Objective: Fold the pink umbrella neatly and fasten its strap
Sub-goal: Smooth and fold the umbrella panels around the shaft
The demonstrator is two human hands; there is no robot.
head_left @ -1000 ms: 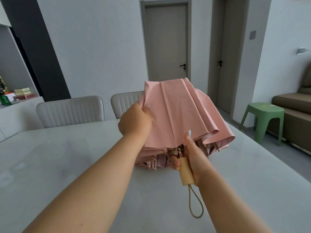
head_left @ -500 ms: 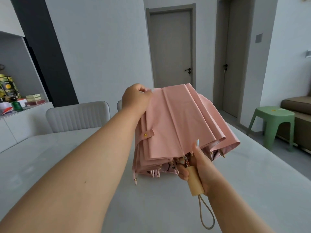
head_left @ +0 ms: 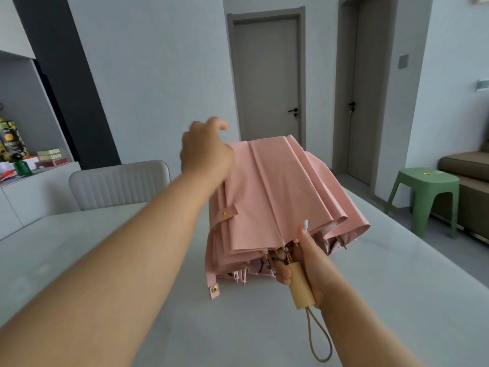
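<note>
right hand (head_left: 304, 263) grips umbrella (head_left: 277, 197) handle (head_left: 300, 286); left hand (head_left: 205, 152) loosely curled, strap (head_left: 213, 279) dangling.

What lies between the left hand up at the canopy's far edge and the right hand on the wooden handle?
In the head view, only pink umbrella canopy spans from left hand to right hand gripping the wooden handle; its strap hangs unfastened alongside.

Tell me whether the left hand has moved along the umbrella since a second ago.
Yes. The left hand has slid from the umbrella canopy's middle up to its far top edge.
</note>
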